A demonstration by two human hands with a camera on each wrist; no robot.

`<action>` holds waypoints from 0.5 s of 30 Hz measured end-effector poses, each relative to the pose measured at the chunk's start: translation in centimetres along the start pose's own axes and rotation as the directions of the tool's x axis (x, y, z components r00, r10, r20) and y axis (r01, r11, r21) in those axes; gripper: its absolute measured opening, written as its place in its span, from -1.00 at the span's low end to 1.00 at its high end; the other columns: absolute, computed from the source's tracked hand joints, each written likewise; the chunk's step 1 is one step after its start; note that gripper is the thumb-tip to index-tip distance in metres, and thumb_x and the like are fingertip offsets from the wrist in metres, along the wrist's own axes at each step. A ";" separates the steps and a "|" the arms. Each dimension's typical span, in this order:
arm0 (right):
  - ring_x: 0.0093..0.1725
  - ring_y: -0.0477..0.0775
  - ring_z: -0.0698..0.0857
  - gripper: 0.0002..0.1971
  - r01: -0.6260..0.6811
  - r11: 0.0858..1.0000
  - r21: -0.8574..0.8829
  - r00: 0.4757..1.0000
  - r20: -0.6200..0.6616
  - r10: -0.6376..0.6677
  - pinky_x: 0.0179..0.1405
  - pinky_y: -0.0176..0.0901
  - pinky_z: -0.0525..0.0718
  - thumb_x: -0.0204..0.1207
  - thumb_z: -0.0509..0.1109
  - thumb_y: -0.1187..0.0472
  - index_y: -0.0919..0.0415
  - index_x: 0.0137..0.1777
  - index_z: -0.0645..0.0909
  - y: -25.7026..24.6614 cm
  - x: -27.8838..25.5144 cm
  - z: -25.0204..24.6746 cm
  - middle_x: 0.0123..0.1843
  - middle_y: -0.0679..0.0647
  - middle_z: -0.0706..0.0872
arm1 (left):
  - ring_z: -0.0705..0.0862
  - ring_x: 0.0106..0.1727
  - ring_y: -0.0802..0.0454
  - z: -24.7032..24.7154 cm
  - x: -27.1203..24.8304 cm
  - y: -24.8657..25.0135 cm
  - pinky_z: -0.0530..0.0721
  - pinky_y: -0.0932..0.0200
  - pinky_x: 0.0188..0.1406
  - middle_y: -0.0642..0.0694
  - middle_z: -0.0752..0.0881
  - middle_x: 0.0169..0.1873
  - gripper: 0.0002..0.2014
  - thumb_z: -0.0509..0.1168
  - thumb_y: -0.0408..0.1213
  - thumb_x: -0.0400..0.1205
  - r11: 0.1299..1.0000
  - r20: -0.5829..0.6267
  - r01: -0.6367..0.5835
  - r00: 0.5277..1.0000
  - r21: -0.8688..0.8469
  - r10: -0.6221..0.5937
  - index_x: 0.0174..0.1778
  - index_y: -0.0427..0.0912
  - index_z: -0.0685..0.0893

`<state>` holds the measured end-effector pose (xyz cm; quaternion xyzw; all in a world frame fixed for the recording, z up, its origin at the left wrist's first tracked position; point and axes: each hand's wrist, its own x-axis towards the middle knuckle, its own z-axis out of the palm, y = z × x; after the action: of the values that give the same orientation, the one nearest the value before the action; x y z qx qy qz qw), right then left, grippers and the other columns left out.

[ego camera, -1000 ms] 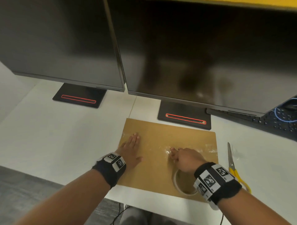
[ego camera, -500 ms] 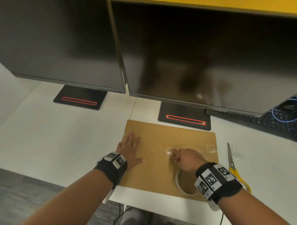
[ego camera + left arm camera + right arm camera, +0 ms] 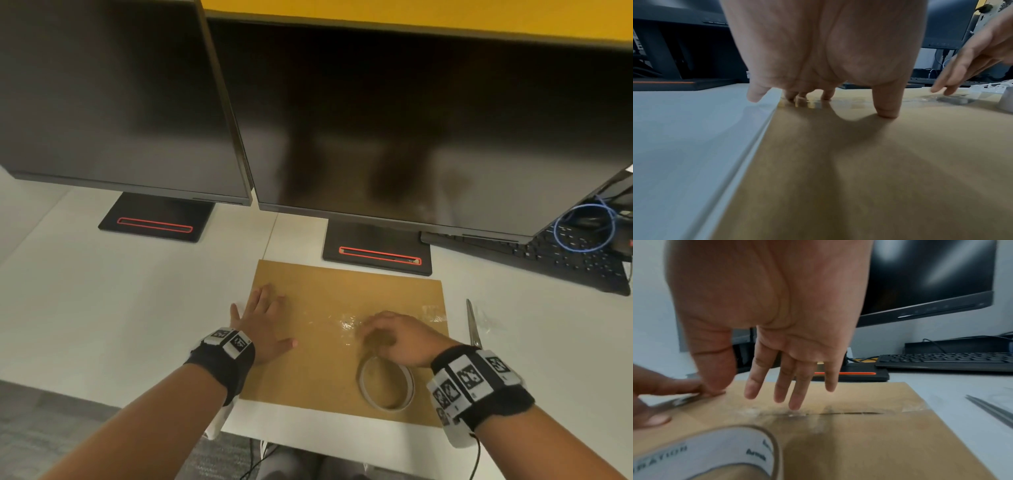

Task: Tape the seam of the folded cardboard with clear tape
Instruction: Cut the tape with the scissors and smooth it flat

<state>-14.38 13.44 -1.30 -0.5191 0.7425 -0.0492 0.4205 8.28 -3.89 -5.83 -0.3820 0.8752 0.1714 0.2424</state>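
Note:
The folded brown cardboard (image 3: 308, 373) lies flat on the white desk. A wrinkled strip of clear tape (image 3: 346, 323) runs along its seam (image 3: 849, 413). My left hand (image 3: 265, 320) lies flat on the cardboard's left end, fingers straight, with its thumb (image 3: 887, 107) pressed down. My right hand (image 3: 394, 337) hovers over the middle of the seam with its fingers (image 3: 794, 395) spread and straight, holding nothing. I cannot tell whether the fingertips touch the tape. The tape roll (image 3: 387, 383) lies on the cardboard, just behind my right hand.
Scissors (image 3: 474, 327) lie on the desk right of the cardboard. Two dark monitors on black stands (image 3: 376, 251) rise close behind it. A black keyboard (image 3: 561, 260) and a blue cable sit at the far right. The desk's front edge is near my wrists.
My right hand has lifted off the tape and opened its fingers, where before they were bunched and pressing on the seam. The left hand stays flat in place.

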 end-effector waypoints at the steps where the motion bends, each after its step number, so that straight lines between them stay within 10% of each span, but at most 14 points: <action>1: 0.42 -0.06 0.45 -0.65 -0.001 1.000 0.013 1.000 0.008 0.001 0.49 -0.05 0.38 0.45 0.45 0.13 -0.25 0.18 0.60 0.3 -0.6 -0.1 0.36 -0.24 0.49 | -0.28 0.65 -0.19 0.0 0.0 0.0 -0.09 -0.39 0.57 -0.05 -0.31 0.64 -0.05 0.16 0.38 0.46 1.000 -0.020 0.002 1.000 0.003 -0.002 0.63 0.07 -0.15; 9: 0.21 -0.01 0.61 -0.72 -0.058 0.990 -0.132 0.995 -0.088 0.046 0.23 -0.07 0.60 0.51 0.33 0.23 -0.18 0.10 0.61 2.1 -1.6 2.6 0.21 -0.12 0.61 | -0.03 0.67 -0.06 0.7 -1.4 2.7 -0.17 -0.22 0.61 -0.06 -0.01 0.66 -0.36 -0.03 0.23 0.59 0.989 -0.277 -0.107 0.952 0.105 0.133 0.58 0.05 0.17; 15: -0.06 -0.05 0.68 -0.80 -0.066 0.996 0.057 0.984 -0.163 0.074 0.04 -0.14 0.68 0.54 0.34 0.29 -0.08 -0.11 0.64 1.3 -1.0 2.0 -0.07 -0.05 0.73 | 0.62 0.09 0.10 -0.3 -3.1 7.5 0.58 0.07 0.20 0.07 0.64 0.09 -0.63 0.22 0.20 0.57 0.798 -0.088 -0.222 0.974 -0.560 0.210 0.14 0.04 0.55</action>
<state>-13.87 15.60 -2.70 -0.4760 0.7910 -0.0963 0.3721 4.41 2.61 -3.03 -0.3363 0.8250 0.4456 0.0874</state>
